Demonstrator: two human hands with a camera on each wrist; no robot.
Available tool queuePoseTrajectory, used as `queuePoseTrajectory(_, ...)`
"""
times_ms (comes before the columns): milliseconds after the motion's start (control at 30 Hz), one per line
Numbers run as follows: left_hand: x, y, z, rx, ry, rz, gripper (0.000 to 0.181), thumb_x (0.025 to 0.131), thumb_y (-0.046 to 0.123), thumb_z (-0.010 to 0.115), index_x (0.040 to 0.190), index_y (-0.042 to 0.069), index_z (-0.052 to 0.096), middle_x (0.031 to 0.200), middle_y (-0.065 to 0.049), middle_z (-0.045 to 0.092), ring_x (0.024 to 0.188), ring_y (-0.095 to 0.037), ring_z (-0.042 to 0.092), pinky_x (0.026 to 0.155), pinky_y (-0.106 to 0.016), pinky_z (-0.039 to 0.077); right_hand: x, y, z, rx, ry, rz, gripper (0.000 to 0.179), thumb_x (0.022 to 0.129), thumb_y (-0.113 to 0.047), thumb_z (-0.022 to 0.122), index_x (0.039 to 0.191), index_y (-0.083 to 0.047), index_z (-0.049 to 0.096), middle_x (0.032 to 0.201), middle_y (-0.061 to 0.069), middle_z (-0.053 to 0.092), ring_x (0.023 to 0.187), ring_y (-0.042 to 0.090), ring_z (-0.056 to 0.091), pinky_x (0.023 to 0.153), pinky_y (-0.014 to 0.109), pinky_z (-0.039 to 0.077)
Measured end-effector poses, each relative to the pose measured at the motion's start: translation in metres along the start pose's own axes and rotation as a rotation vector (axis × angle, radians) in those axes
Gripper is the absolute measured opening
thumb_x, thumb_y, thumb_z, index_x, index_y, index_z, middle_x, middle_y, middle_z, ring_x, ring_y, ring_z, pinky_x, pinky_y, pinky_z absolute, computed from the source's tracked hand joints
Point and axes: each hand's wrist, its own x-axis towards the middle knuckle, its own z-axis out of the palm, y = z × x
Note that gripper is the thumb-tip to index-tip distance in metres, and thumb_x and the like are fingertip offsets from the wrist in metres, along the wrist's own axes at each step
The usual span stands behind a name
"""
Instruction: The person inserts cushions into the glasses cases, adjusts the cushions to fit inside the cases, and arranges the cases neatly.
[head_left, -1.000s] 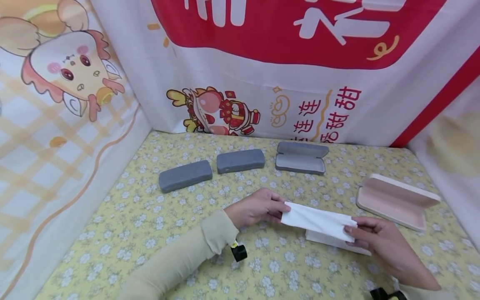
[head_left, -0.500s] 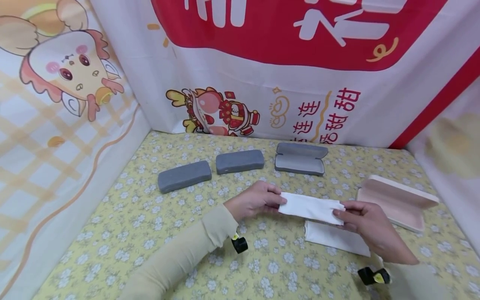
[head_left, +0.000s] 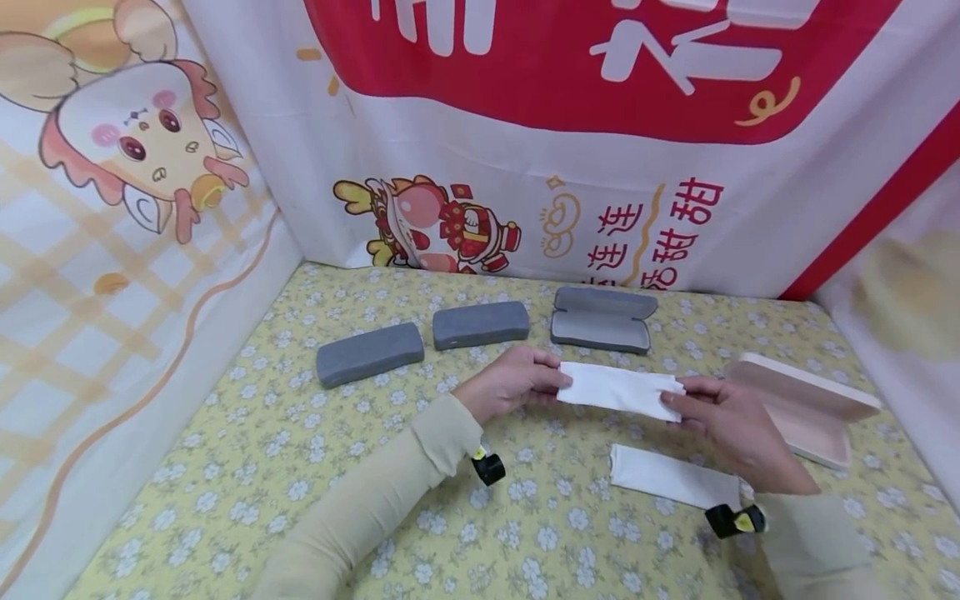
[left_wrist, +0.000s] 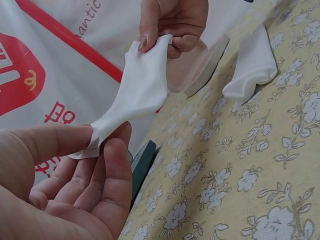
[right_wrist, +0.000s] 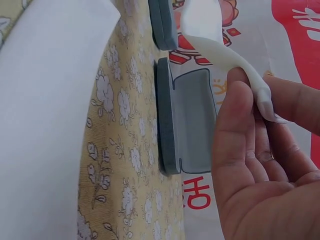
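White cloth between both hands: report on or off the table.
Off: in the left wrist view, left hand and right hand hold the white cloth above the table.

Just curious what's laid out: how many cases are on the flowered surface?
4: the leftmost gray case, shut; the middle gray case, shut; the open gray case beside it; and the open pink case, right, partly behind the right hand.

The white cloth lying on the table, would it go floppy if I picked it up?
The white cloth would probably be floppy: the similar held cloth bends between the left hand and right hand. It might unfold, since its end looks folded. It probably won't roll, because it lies fairly flat.
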Motion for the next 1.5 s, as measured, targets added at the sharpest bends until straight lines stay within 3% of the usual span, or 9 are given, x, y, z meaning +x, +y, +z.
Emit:
queuePoseTrajectory(233, 0.008, 0.004, -0.005, -0.077, 0.067, -0.021, 0.015, 0.092, -0.001, 0.071, 0.107, 0.000, 0.071, 0.098, -0.012, 0.067, 0.079, -0.019, 0.066, 0.099, -0.054, 0.049, 0.008, -0.003, -0.004, -0.032, -0.017, -0.008, 0.032, 0.095, -0.024, 0.074, 0.113, 0.002, 0.064, 0.106, 0.001, 0.068, 0.092, 0.018, 0.070, 0.086, 0.037, 0.059)
queuePoseTrajectory(500, 0.017, 0.012, -0.003, -0.160, 0.085, -0.011, 0.011, 0.091, -0.004, 0.071, 0.100, 0.000, 0.066, 0.094, -0.012, 0.065, 0.076, -0.019, 0.064, 0.104, -0.057, 0.045, 0.017, -0.009, -0.002, 0.012, -0.030, -0.005, 0.036, 0.094, -0.023, 0.075, 0.115, 0.004, 0.061, 0.104, 0.002, 0.070, 0.085, 0.017, 0.070, 0.080, 0.036, 0.060)
queuePoseTrajectory(600, 0.018, 0.015, -0.003, -0.158, 0.099, -0.007, 0.016, 0.091, -0.004, 0.070, 0.106, -0.001, 0.067, 0.099, -0.013, 0.065, 0.077, -0.019, 0.064, 0.105, -0.058, 0.043, 0.020, -0.010, -0.002, 0.014, -0.024, -0.010, 0.033, 0.094, -0.023, 0.075, 0.111, 0.003, 0.063, 0.103, 0.002, 0.070, 0.084, 0.019, 0.070, 0.077, 0.036, 0.060)
queuePoseTrajectory(800, 0.023, 0.017, -0.005, -0.142, 0.105, 0.004, 0.034, 0.093, -0.005, 0.069, 0.126, -0.007, 0.062, 0.110, -0.017, 0.065, 0.083, -0.020, 0.066, 0.105, -0.057, 0.044, 0.028, -0.009, -0.004, -0.032, -0.013, -0.034, 0.035, 0.095, -0.026, 0.073, 0.113, 0.003, 0.064, 0.109, 0.003, 0.066, 0.093, 0.022, 0.070, 0.085, 0.041, 0.059)
queuePoseTrajectory(1033, 0.032, 0.021, -0.006, -0.113, 0.131, 0.023, 0.019, 0.091, -0.003, 0.071, 0.110, -0.005, 0.068, 0.108, -0.016, 0.066, 0.082, -0.021, 0.066, 0.101, -0.054, 0.048, 0.040, -0.010, -0.005, 0.019, -0.010, -0.051, 0.032, 0.095, -0.025, 0.074, 0.110, 0.001, 0.063, 0.107, 0.002, 0.067, 0.094, 0.014, 0.067, 0.089, 0.040, 0.058)
queuePoseTrajectory(1267, 0.036, 0.027, -0.007, -0.104, 0.156, 0.027, 0.025, 0.091, -0.003, 0.072, 0.116, -0.002, 0.068, 0.109, -0.016, 0.067, 0.087, -0.022, 0.067, 0.100, -0.051, 0.050, 0.049, -0.014, -0.006, 0.003, 0.011, -0.040, 0.027, 0.095, -0.024, 0.074, 0.106, -0.001, 0.066, 0.102, -0.002, 0.070, 0.089, 0.013, 0.067, 0.084, 0.036, 0.059)
queuePoseTrajectory(1500, 0.042, 0.029, -0.010, -0.071, 0.187, 0.036, 0.023, 0.090, -0.003, 0.073, 0.113, -0.002, 0.069, 0.106, -0.015, 0.068, 0.086, -0.022, 0.067, 0.097, -0.048, 0.053, 0.061, -0.021, -0.002, -0.050, 0.051, -0.026, 0.035, 0.095, -0.024, 0.073, 0.114, 0.003, 0.062, 0.106, 0.000, 0.065, 0.089, 0.012, 0.067, 0.084, 0.034, 0.059)
